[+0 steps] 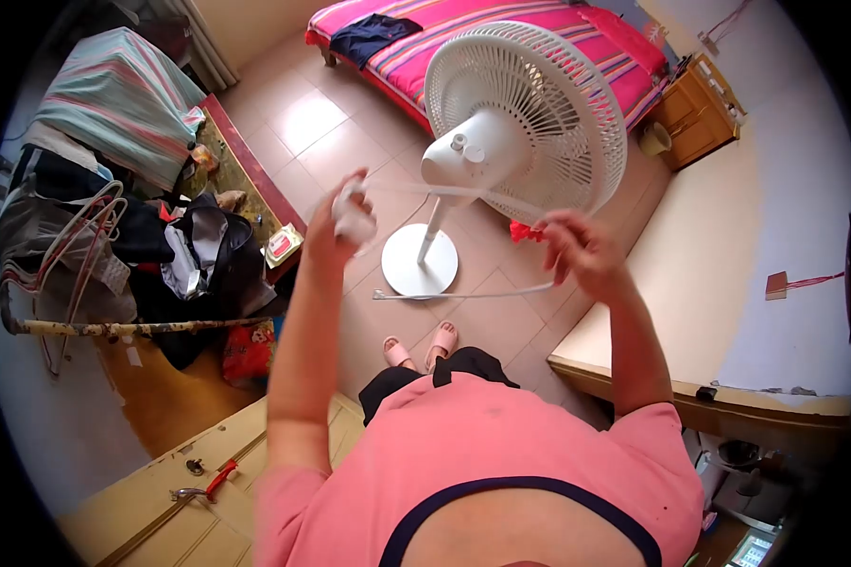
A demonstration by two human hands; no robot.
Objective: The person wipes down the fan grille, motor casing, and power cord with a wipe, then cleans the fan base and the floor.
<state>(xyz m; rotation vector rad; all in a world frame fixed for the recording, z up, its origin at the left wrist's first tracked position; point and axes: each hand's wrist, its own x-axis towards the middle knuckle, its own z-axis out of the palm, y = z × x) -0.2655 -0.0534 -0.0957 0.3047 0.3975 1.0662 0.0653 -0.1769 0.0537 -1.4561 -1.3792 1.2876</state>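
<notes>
My left hand [326, 227] is closed around a small white charger-like block [355, 219]; blur hides its exact shape. From it a white cable [454, 191] runs across to my right hand [581, 257], passing in front of the fan. The fingers of my right hand are pinched on this cable. Its loose end, with a small plug [380, 295], hangs out to the left below the hand, over the floor. Just beyond both hands stands a white pedestal fan [477, 151] on a round base [419, 269].
A bed with a striped pink cover [388, 71] is at the back. On the left, a table [246, 170] carries clothes and a bag, beside hangers [85, 227]. A pale ledge [671, 255] runs along the right. A yellowish door [208, 463] with a red-handled item is lower left.
</notes>
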